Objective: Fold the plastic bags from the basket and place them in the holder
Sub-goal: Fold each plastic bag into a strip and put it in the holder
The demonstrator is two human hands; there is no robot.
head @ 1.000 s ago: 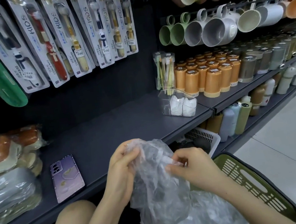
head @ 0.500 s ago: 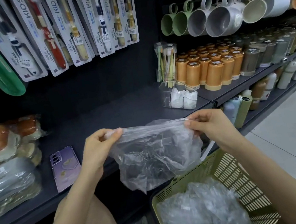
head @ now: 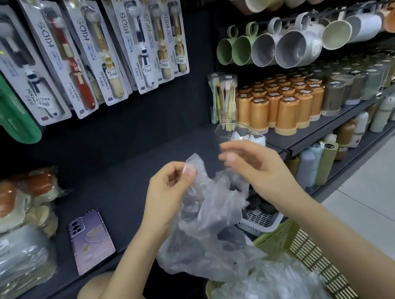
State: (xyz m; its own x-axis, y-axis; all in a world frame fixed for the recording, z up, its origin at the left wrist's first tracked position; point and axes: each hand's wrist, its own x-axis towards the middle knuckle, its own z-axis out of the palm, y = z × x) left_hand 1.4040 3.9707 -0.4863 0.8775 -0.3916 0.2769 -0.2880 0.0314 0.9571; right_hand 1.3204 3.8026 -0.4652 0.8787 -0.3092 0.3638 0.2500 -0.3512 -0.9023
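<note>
Your left hand (head: 169,188) has its grip pinched on the top edge of a clear plastic bag (head: 209,225), thumb pressed against curled fingers. The bag hangs crumpled down past your left wrist, above the near corner of the yellow-green basket (head: 306,243). Your right hand (head: 256,166) is just beside the left, fingers loosely bent and blurred. Film runs under its palm, but you cannot tell whether that grip has hold of it. A heap of clear bags (head: 267,290) fills the basket. The clear holder (head: 224,133) stands on the dark shelf (head: 119,174) just behind your right hand, with white folded pieces inside. A purple phone (head: 91,241) lies on the shelf to your left.
</note>
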